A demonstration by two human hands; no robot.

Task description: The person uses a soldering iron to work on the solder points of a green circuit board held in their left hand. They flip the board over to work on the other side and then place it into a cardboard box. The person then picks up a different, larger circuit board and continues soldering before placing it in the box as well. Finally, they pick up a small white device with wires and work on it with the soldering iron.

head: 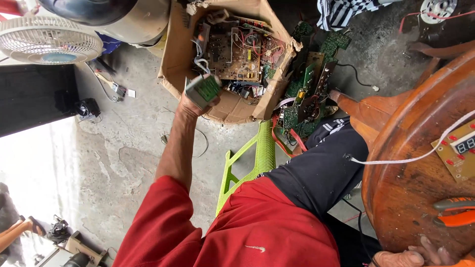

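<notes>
left hand (190, 106) clamps a green board (203, 90) over the box (175, 54), could drop; right hand (413, 257) grip unclear.

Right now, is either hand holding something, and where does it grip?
The left hand grips a small green circuit board by its lower edge. The right hand rests on the wooden table.

The person's left arm stretches straight out, its hand (198, 101) closed in a grip. The right hand (410, 257) rests low, fingers curled, mostly cut off at the frame edge.
</notes>
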